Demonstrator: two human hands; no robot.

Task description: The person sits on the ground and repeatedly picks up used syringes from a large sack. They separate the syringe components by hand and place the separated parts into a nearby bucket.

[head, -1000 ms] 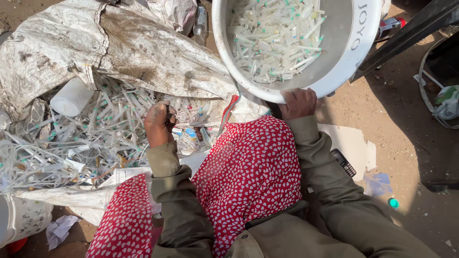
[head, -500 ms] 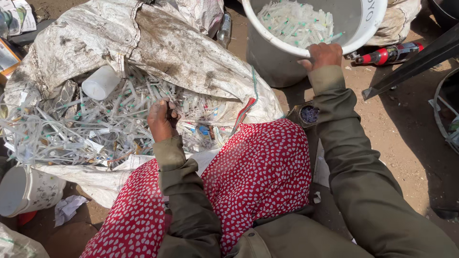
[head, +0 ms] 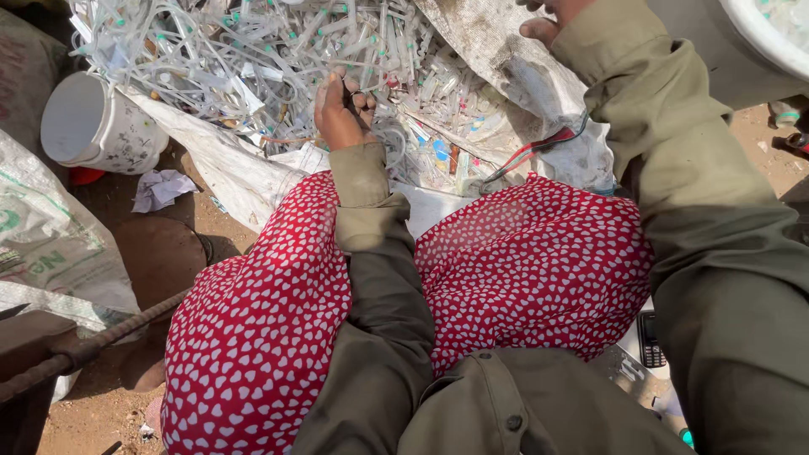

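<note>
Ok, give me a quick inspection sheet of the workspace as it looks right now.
Surface: bare dirt ground, with a dirty white sack spread on it.
Job's things: pile of clear plastic tubes on the sack.
Clutter: white cup on its side, crumpled paper, printed sack, metal rod, phone.
Hands: left hand closed on tubes at the pile's edge; right hand at the top edge, mostly out of view.
Cables: red and black wires on the sack.
Surroundings: white basin at top right.

White plastic bucket (head: pixel 93 122), crumpled paper (head: pixel 160 187), rusty rebar (head: pixel 84 347), small phone (head: pixel 650 339)
</note>
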